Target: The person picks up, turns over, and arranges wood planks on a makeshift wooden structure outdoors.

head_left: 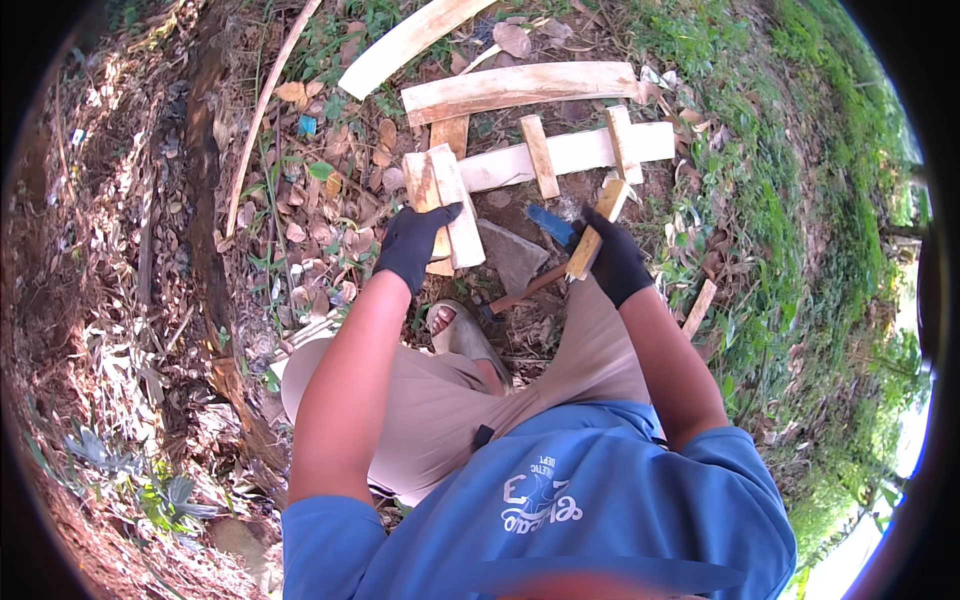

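Looking straight down on a person crouched over bare earth and dry leaves, both hands in black gloves. The left hand [412,243] is clamped onto a short block of pale wood [445,205], thumb on the near face and fingers wrapped round its left edge, so that grip is pinching the block and holding it upright on the ground. The block stands just at the left end of a long pale plank [575,152] that runs to the right across the dirt.

Over on the right, the right hand [612,262] is closed tight round a short wooden slat [597,225], which pokes up and away from the fist, tilted toward the plank. A hammer [520,292] with a reddish handle lies on the ground just below that hand, its dark head pointing toward the sandalled foot [455,328]; whether the glove touches the handle, I cannot tell. Something blue [550,222] lies just left of the slat.

Two short cross-pieces [541,155] sit across the plank, well apart from each other. Farther off lies a curved board [520,88], and another pale board [405,42] beyond it, angled up to the right. Grass borders the scene on the right.
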A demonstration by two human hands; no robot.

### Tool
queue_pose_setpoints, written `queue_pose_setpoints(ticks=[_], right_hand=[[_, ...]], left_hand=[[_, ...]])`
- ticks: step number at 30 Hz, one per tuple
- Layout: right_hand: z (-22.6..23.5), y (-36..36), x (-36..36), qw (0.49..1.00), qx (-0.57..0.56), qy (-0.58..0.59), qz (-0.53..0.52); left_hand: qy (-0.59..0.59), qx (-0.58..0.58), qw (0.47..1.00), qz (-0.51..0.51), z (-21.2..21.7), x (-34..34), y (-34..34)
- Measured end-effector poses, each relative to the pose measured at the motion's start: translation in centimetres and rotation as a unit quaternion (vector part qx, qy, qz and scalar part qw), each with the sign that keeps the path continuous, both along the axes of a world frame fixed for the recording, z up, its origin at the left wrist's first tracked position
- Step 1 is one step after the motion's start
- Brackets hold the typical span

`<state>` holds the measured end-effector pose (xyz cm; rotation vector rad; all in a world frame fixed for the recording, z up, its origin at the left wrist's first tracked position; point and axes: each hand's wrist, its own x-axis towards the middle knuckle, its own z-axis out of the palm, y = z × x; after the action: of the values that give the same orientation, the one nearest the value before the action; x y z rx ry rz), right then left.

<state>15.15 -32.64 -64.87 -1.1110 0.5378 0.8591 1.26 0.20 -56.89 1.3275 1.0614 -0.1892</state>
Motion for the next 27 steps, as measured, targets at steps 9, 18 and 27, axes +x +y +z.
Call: queue_pose_setpoints(ticks=[9,18,27], right_hand=[[-0.3,4.6,-8.2,0.969,0.184,0.138,0.084],[-4.3,0.2,-3.0,0.992,0.083,0.082,-0.046],[-3.7,-2.4,1.2,0.976,0.21,0.011,-0.047]], left_hand=[[0.1,0.108,0.894,-0.423,1.1,-2.5,-7.6],[0.126,0.223,0.877,-0.406,2.0,-3.6,-7.3],[0.152,0.325,0.895,-0.266,-0.6,-1.8,-6.8]])
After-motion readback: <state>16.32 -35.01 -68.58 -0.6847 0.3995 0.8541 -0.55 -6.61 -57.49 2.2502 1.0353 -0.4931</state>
